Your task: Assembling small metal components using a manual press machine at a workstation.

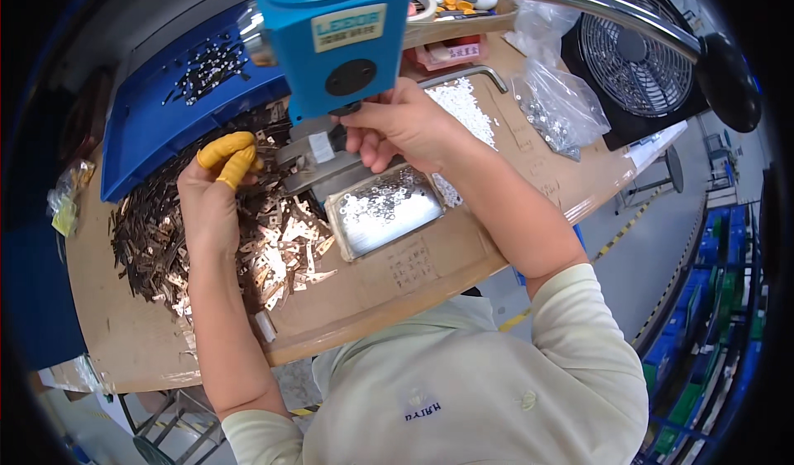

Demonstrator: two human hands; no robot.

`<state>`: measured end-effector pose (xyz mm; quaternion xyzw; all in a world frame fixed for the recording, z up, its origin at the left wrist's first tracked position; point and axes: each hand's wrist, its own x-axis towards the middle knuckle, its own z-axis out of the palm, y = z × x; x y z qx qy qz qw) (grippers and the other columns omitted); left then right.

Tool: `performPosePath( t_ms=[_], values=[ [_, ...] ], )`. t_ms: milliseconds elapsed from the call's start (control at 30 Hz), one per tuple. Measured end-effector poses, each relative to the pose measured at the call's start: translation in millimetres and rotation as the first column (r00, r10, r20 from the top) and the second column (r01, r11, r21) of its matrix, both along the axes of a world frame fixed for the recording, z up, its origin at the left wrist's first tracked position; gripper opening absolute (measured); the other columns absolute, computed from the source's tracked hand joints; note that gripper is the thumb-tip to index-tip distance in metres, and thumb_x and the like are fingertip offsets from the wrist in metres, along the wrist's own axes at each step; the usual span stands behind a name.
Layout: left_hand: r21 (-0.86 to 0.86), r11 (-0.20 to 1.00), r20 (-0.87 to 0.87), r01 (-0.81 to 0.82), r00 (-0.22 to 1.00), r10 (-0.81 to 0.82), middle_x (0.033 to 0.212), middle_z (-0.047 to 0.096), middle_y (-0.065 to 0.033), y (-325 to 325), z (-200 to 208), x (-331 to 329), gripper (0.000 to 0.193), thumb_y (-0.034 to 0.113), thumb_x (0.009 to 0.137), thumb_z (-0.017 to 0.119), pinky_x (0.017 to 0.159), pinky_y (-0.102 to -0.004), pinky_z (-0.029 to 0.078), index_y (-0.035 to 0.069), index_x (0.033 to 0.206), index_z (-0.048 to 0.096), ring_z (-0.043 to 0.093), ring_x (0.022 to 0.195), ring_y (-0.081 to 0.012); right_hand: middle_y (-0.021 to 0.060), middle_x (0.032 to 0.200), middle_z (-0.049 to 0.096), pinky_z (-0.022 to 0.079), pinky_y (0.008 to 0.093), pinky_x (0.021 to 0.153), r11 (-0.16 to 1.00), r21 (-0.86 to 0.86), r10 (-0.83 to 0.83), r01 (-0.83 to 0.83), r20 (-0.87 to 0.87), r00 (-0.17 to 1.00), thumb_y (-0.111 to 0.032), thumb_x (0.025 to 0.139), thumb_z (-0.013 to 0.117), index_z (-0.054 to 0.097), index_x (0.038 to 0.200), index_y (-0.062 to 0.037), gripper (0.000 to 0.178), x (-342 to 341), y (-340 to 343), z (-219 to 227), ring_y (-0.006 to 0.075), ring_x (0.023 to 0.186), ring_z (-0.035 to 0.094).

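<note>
- Left hand [211, 196]: yellow-capped fingers [237, 167] curled nearly together over strips [285, 254], 9 o'clock from the tray [397, 225]; cannot tell if anything's held.
- Right hand [409, 130]: half-curled at the press [343, 47] underside, tray's 12 o'clock; hold hidden.
- Bare worktop [372, 300]: tray's 6 o'clock to near edge.
- Blue bin [153, 147]: edge borders strips, 11 o'clock.

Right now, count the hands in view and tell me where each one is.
2. The left hand, with yellow finger covers, is over the metal strips; the right hand is at the blue machine's lower end. No other hand shows.
</note>
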<state>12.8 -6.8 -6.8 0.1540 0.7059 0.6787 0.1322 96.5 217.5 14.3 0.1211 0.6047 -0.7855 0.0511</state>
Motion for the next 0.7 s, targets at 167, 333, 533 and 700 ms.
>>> performPosePath(
  t_ms=[167, 333, 533, 700],
  values=[
    [0.348, 0.934, 0.154, 0.083, 0.977, -0.145, 0.088, 0.068, -0.0104, 6.7, -2.4, 8.1, 0.020, -0.003, 0.084, 0.062, 0.064, -0.0209, 0.049, -0.003, 0.104, 0.066, 0.063, 0.073, -0.0147, 0.0108, 0.065, 0.063, 0.045, 0.0212, 0.037, 0.999, -0.012, -0.050, 0.050, -0.028, 0.998, -0.007, 0.082, 0.060, 0.058, 0.086, 0.0016, 0.010, 3.2, -3.3, -0.2, 0.0123, 0.044, 0.055],
    [0.296, 0.944, 0.186, 0.148, 0.960, -0.209, 0.087, 0.068, -0.0120, 15.5, 2.9, 22.8, 0.022, -0.004, 0.082, 0.064, 0.061, -0.0211, 0.051, -0.004, 0.104, 0.065, 0.064, 0.070, -0.0161, 0.0072, 0.069, 0.065, 0.046, 0.0261, 0.048, 0.872, 0.458, -0.063, 0.171, -0.241, 0.968, -0.008, 0.079, 0.062, 0.061, 0.088, 0.0006, 0.013, 23.1, -6.2, -4.9, 0.0152, 0.049, 0.055],
    [0.281, 0.949, 0.220, 0.142, 0.953, -0.208, 0.087, 0.067, -0.0128, 20.9, 4.5, 36.7, 0.020, -0.006, 0.081, 0.065, 0.058, -0.0216, 0.052, -0.004, 0.101, 0.064, 0.064, 0.068, -0.0168, 0.0052, 0.081, 0.065, 0.045, 0.0258, 0.061, 0.018, 0.897, -0.344, 0.443, -0.410, 0.845, -0.006, 0.078, 0.068, 0.069, 0.085, -0.0022, 0.008, 97.8, 74.7, -24.7, 0.0140, 0.064, 0.053],
    [0.315, 0.929, 0.261, 0.193, 0.924, -0.280, 0.088, 0.067, -0.0135, 28.4, 3.8, 44.0, 0.018, -0.007, 0.080, 0.065, 0.058, -0.0221, 0.052, -0.003, 0.098, 0.064, 0.064, 0.069, -0.0165, 0.0073, 0.082, 0.067, 0.048, 0.0326, 0.070, -0.104, 0.954, -0.338, 0.281, -0.299, 0.892, -0.010, 0.079, 0.064, 0.069, 0.085, -0.0045, 0.010, 112.8, 112.2, -47.0, 0.0243, 0.073, 0.059]
  ],
)
